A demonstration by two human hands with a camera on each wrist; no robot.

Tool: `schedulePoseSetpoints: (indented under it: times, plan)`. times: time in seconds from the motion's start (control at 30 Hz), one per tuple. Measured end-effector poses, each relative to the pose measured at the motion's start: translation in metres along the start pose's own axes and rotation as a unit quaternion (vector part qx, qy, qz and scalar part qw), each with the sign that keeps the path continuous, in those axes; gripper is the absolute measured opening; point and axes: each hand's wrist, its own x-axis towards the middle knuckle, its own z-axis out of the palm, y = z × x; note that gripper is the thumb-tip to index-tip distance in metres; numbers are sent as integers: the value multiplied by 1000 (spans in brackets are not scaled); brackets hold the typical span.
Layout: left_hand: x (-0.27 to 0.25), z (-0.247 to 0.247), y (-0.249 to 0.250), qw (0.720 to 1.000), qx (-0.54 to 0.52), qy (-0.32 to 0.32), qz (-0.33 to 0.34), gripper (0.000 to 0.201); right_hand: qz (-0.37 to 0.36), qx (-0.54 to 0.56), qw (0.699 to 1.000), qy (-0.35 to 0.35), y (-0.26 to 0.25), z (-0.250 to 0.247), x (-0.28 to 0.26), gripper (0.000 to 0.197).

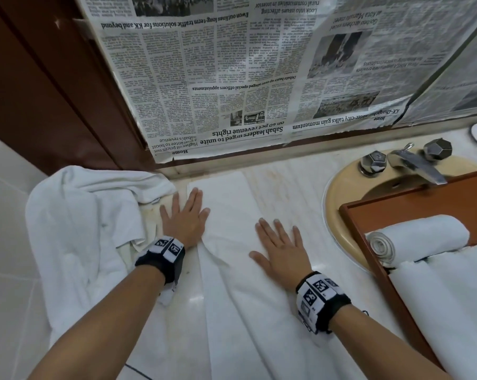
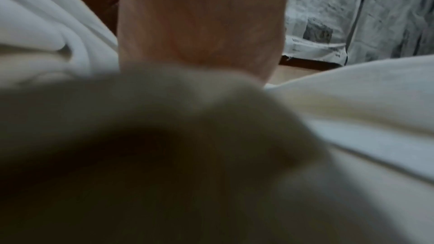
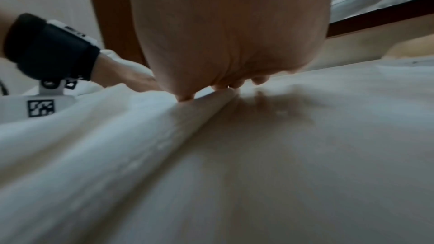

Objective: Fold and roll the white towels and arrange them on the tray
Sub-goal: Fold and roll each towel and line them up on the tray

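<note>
A white towel (image 1: 231, 204) lies folded in a long strip down the marble counter, from the wall to the front edge. My left hand (image 1: 186, 215) lies flat with straight fingers on its left edge, partly on the counter. My right hand (image 1: 281, 248) presses flat on the strip's right side, fingers spread. The right wrist view shows the right hand (image 3: 230, 44) on creased towel cloth (image 3: 258, 155). In the left wrist view the left hand (image 2: 202, 19) shows above blurred cloth. A brown wooden tray (image 1: 412, 204) sits over the sink and holds a rolled towel (image 1: 418, 237) and more white cloth (image 1: 451, 297).
A crumpled pile of white towels (image 1: 83, 220) lies at the counter's left end. A beige sink (image 1: 341, 193) with a chrome tap (image 1: 415, 163) is at the right, under the tray. Newspaper (image 1: 231, 78) covers the wall behind. A brown door frame (image 1: 53, 91) stands at left.
</note>
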Motion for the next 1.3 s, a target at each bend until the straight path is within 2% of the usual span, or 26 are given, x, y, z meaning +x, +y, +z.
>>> schedulePoseSetpoints:
  times: [0.2,0.3,0.43,0.47,0.53,0.6,0.7,0.8,0.87,0.97,1.0,1.13,1.3]
  plan:
    - [24,-9,26,999,-38,-26,5,60,18,21,1000,-4,34,-16,22,74]
    - [19,-10,40,996,-88,19,11,59,-4,75,997,10,46,-17,22,73]
    - [-11,-13,51,973,-149,149,92,46,-10,165,979,119,41,-7,-18,66]
    - [-20,-10,52,971,-153,147,108,42,2,194,970,146,37,-4,-33,64]
    - [-33,-1,50,978,-143,98,119,33,13,237,957,164,25,6,-62,57]
    - [-41,7,44,983,-132,63,111,35,9,234,962,138,14,18,-82,52]
    - [-57,10,39,971,-178,87,130,53,10,207,973,102,10,26,-92,37]
    - [-76,18,41,956,-208,85,187,42,22,224,969,99,9,18,-92,16]
    - [-85,24,44,957,-193,83,201,37,24,235,969,75,8,11,-94,15]
    - [-86,28,41,960,-189,110,175,14,26,223,974,33,3,6,-104,15]
    - [-86,28,40,960,-198,112,166,12,28,219,975,23,1,6,-110,15]
    - [-91,23,33,952,-231,113,168,12,22,259,965,36,-20,-7,-132,15]
    - [-98,22,23,955,-227,111,156,18,-6,304,951,58,-81,-15,-149,15]
